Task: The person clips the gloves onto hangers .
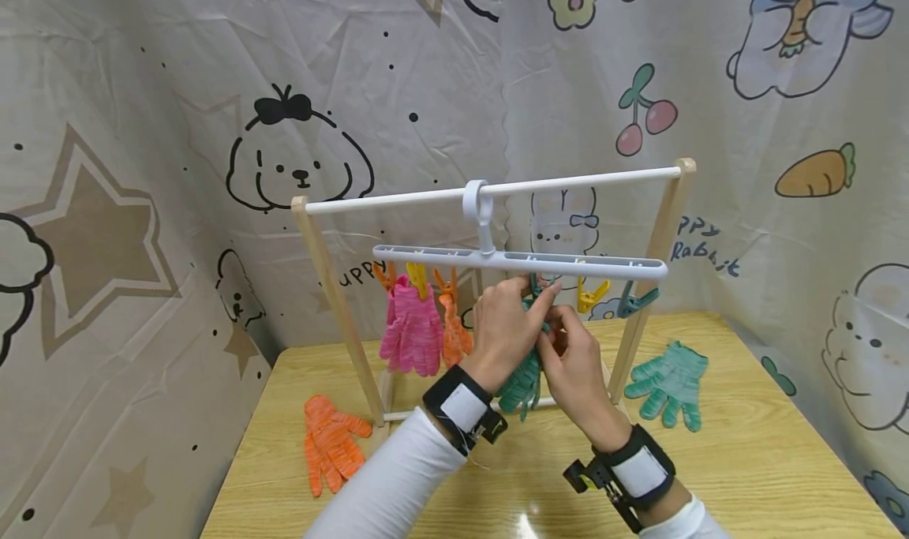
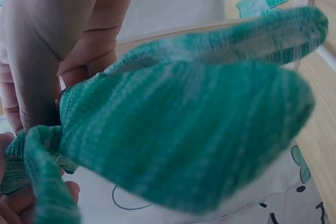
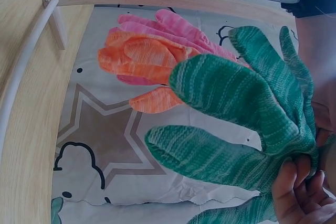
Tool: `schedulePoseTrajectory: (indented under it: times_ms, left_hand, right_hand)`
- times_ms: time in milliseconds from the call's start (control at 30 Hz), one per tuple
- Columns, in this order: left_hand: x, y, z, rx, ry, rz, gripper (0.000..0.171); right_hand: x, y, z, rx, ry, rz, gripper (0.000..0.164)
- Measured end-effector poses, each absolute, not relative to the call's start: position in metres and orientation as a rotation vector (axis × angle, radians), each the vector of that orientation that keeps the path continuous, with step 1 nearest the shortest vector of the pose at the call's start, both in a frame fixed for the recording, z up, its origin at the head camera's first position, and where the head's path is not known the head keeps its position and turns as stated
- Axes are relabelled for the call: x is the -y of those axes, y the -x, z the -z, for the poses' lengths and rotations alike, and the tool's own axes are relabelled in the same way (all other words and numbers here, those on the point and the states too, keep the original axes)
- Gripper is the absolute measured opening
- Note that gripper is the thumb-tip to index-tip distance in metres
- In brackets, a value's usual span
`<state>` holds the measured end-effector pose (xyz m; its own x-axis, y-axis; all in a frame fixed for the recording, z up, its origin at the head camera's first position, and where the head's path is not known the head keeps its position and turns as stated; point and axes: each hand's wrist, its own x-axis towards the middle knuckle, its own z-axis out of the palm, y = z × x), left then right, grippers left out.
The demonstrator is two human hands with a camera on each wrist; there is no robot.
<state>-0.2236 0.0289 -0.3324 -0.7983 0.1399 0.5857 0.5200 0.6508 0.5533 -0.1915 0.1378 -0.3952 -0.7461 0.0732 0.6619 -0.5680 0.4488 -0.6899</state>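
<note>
A green knitted glove [image 1: 524, 381] hangs fingers-down below the right half of a white hanger [image 1: 582, 266]. My left hand [image 1: 507, 322] pinches the glove's upper end, close under a dark green clip [image 1: 534, 284] that the fingers partly hide. From the right, my right hand [image 1: 574, 357] grips the same glove near its cuff; in the right wrist view its curled fingers [image 3: 299, 190] press into the knit. Whether the clip bites on the glove cannot be made out. In the left wrist view the glove [image 2: 184, 129] covers most of the fingertips.
Pink gloves [image 1: 413, 330] and an orange glove [image 1: 454, 332] hang from clips on the hanger's left half. A yellow clip [image 1: 592, 294] and a blue-green clip [image 1: 637, 298] dangle at right. Wooden rack posts [image 1: 341, 310] flank them. An orange glove [image 1: 332, 444] and a green glove [image 1: 671, 385] lie on the table.
</note>
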Motion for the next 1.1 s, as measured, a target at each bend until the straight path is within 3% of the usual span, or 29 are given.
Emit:
schedulePoseTrajectory:
  times_ms: [367,1100]
  left_hand:
    - [-0.027,0.225,0.332,2.381,0.520,1.033,0.039]
    - [-0.023,0.223,0.341,2.375,0.562,1.083,0.032]
  right_hand:
    - [-0.137,0.192,0.396,2.083,-0.404,-1.353,0.010]
    - [-0.139,0.192,0.406,2.151,-0.296,-1.404,0.019]
